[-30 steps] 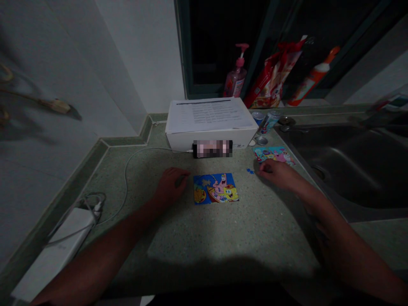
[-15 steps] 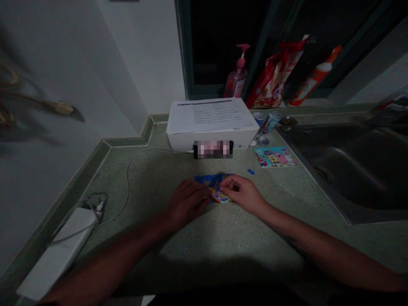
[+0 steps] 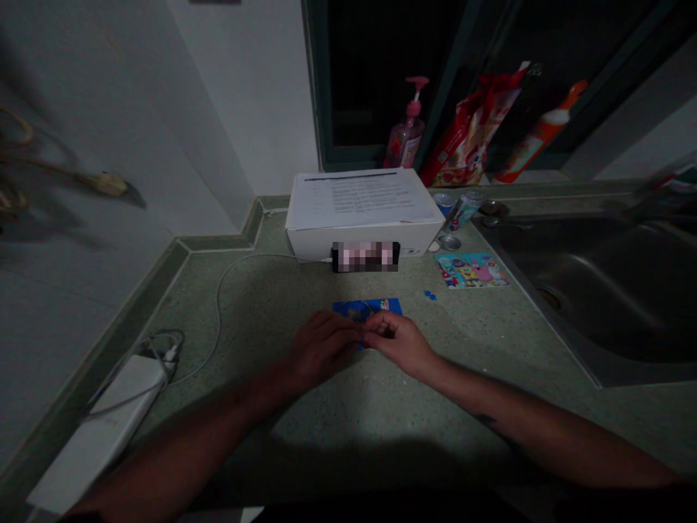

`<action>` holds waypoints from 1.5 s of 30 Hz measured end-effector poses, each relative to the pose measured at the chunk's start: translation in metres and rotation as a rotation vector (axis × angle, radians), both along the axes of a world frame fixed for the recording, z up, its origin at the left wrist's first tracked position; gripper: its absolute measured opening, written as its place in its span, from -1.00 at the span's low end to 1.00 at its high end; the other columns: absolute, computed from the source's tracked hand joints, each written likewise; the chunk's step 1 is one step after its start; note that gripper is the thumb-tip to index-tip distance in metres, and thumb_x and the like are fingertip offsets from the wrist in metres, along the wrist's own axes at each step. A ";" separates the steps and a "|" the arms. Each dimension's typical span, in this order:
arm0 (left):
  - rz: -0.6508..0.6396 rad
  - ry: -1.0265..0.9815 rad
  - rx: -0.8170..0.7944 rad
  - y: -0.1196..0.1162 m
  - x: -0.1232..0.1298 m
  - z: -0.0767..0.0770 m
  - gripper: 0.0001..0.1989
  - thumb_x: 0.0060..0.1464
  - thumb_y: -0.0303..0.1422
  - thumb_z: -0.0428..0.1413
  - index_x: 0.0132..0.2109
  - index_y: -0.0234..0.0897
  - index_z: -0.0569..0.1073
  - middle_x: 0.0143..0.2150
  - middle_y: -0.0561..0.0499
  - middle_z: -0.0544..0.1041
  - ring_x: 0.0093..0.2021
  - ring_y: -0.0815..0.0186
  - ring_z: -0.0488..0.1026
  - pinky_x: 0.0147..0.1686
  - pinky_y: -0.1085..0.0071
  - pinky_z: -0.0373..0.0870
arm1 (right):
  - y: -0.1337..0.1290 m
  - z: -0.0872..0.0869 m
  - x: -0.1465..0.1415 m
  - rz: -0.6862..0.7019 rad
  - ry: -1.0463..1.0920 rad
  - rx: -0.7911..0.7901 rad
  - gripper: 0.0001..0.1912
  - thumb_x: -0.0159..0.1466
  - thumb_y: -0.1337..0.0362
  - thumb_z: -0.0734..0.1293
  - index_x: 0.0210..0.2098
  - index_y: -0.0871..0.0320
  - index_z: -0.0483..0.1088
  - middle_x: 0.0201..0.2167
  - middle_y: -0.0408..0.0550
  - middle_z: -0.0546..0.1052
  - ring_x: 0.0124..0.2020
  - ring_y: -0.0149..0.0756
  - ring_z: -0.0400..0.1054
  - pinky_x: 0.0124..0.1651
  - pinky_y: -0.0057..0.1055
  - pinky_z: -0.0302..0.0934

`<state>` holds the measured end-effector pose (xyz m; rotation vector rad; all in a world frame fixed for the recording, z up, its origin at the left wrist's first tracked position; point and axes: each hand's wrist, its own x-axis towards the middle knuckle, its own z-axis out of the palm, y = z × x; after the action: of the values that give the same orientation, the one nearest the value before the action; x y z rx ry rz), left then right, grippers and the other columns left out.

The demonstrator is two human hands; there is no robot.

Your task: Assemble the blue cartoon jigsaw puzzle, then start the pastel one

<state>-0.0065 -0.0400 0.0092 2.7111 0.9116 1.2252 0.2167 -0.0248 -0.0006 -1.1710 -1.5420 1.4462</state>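
Observation:
My left hand (image 3: 321, 347) and my right hand (image 3: 397, 343) meet with curled fingers over a small blue cartoon jigsaw puzzle (image 3: 366, 306) on the speckled green countertop (image 3: 375, 414). They hide most of its picture. I cannot tell whether the fingers hold a piece. Up and to the right, several small blue puzzle pieces (image 3: 430, 295) lie on the counter, apart from both hands. Beyond them lies a second colourful cartoon puzzle (image 3: 471, 270), untouched.
A white box (image 3: 362, 236) topped with a printed sheet stands at the back, with a pixelated object (image 3: 366, 256) before it. A white power bank (image 3: 103, 428) and cable lie left. A steel sink (image 3: 593, 290) lies right, with a can (image 3: 462, 209) behind.
Both hands have moved in from the sides and now come together over the blue puzzle, covering the picture that lay fully visible a second ago. The right hand has left the small blue pieces.

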 end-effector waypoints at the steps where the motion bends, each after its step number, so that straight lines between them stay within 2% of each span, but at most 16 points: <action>1: -0.004 -0.009 0.005 0.000 0.000 0.000 -0.89 0.37 -0.43 0.24 0.01 -0.21 0.53 -0.09 -0.01 0.71 -0.13 0.27 0.63 -0.10 0.28 0.56 | 0.000 0.000 0.000 -0.002 0.001 -0.003 -0.82 0.16 0.12 0.48 -0.34 0.06 0.50 -0.46 -0.16 0.57 -0.42 -0.29 0.42 -0.30 -0.30 0.28; 11: -0.030 -0.016 -0.010 0.002 -0.002 0.001 -0.94 0.37 -0.44 0.21 -0.06 -0.20 0.53 -0.08 -0.01 0.71 -0.10 0.26 0.63 -0.05 0.28 0.55 | 0.001 0.002 0.002 0.025 -0.013 -0.017 -0.83 0.19 0.14 0.48 -0.33 0.07 0.49 -0.46 -0.15 0.57 -0.43 -0.30 0.41 -0.31 -0.31 0.27; 17: -0.037 -0.024 -0.040 0.001 -0.001 0.002 -0.93 0.36 -0.44 0.21 -0.06 -0.18 0.53 -0.09 0.01 0.72 -0.11 0.27 0.63 -0.04 0.27 0.54 | 0.001 0.000 0.003 0.049 -0.057 0.055 -0.89 0.24 0.20 0.46 -0.30 0.07 0.49 -0.46 -0.17 0.56 -0.44 -0.31 0.40 -0.35 -0.35 0.27; 19: -0.020 -0.019 -0.049 0.003 -0.001 0.001 -0.94 0.36 -0.43 0.20 -0.07 -0.18 0.54 -0.09 0.01 0.72 -0.11 0.26 0.63 -0.04 0.26 0.53 | 0.001 0.002 0.006 0.042 -0.114 0.147 -0.91 0.29 0.22 0.44 -0.24 0.07 0.50 -0.49 -0.19 0.53 -0.47 -0.31 0.39 -0.38 -0.36 0.26; 21: 0.014 -0.019 -0.071 0.006 -0.003 -0.001 -0.95 0.35 -0.42 0.20 -0.09 -0.18 0.56 -0.10 0.00 0.72 -0.11 0.24 0.64 -0.01 0.23 0.53 | 0.002 0.006 0.011 0.009 -0.202 0.320 -0.92 0.36 0.24 0.40 -0.16 0.07 0.51 -0.44 -0.16 0.55 -0.43 -0.27 0.44 -0.35 -0.33 0.31; 25: 0.130 -0.051 -0.188 0.018 -0.007 -0.009 -0.95 0.29 -0.38 0.24 -0.12 -0.18 0.60 -0.13 -0.02 0.73 -0.10 0.19 0.64 0.04 0.14 0.51 | 0.007 0.011 0.026 0.016 -0.424 0.734 -0.88 0.46 0.30 0.33 -0.09 0.08 0.54 -0.10 0.06 0.65 -0.04 -0.09 0.56 0.02 -0.13 0.43; 28: 0.191 -0.045 -0.239 0.027 -0.010 -0.014 -0.91 0.29 -0.36 0.22 -0.12 -0.15 0.63 -0.11 -0.03 0.73 -0.08 0.16 0.63 0.07 0.08 0.51 | 0.010 0.009 0.036 0.065 -0.574 0.874 -0.82 0.50 0.29 0.30 -0.06 0.08 0.57 -0.04 0.09 0.66 0.03 -0.04 0.55 0.09 -0.04 0.44; 34: 0.152 0.039 -0.230 0.032 -0.014 -0.012 -0.90 0.29 -0.38 0.22 -0.12 -0.19 0.65 -0.10 -0.06 0.72 -0.07 0.13 0.62 0.04 0.06 0.50 | 0.012 0.009 0.041 0.112 -0.708 0.904 -0.76 0.54 0.27 0.28 0.01 0.10 0.61 0.12 0.14 0.63 0.13 0.01 0.51 0.19 0.07 0.42; 40: 0.136 0.132 -0.224 0.039 -0.013 -0.004 -0.91 0.27 -0.43 0.24 -0.15 -0.15 0.64 -0.11 -0.01 0.72 -0.07 0.15 0.61 0.06 0.07 0.47 | 0.014 0.009 0.043 0.134 -0.749 0.902 -0.77 0.53 0.30 0.30 -0.02 0.10 0.62 0.13 0.14 0.63 0.15 0.03 0.50 0.23 0.06 0.41; 45: 0.148 0.153 -0.258 0.049 -0.001 -0.006 -0.94 0.25 -0.42 0.27 -0.17 -0.18 0.65 -0.11 -0.01 0.72 -0.06 0.14 0.60 0.08 0.08 0.46 | 0.014 0.007 0.043 0.136 -0.758 0.906 -0.79 0.52 0.29 0.31 -0.02 0.12 0.62 0.12 0.14 0.63 0.14 0.03 0.50 0.24 0.05 0.40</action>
<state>-0.0075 0.0085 0.0037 2.5958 1.2138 0.8555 0.2600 -0.0109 0.0066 -1.0568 -2.4344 0.1908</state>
